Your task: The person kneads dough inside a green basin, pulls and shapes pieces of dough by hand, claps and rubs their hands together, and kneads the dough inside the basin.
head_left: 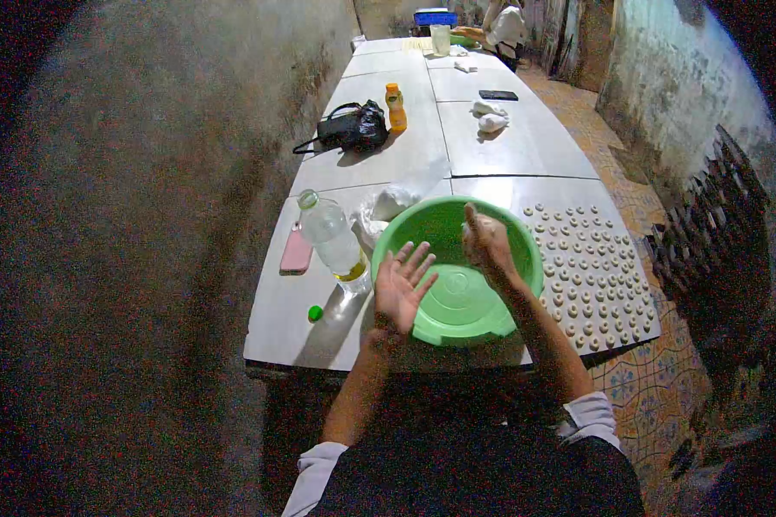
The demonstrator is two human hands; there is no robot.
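My left hand (401, 289) is open, palm up and fingers spread, over the near left rim of a large green basin (457, 289). Above the basin's right side is my right hand (489, 246), its fingers curled and one digit pointing up. A whitish bit shows at its edge, but I cannot make out what it is. The basin's visible floor is bare. Left of it stands an uncapped clear plastic bottle (329, 233) with a yellow label. Small pale rings (591, 276), perhaps dough, lie in rows to the right.
On the long white table are a pink phone (296, 252), a green cap (316, 314), a white plastic bag (384, 207), a black bag (353, 129), an orange bottle (395, 108), white bundles (491, 119) and a dark phone (498, 96). Another person (503, 26) is at the far end.
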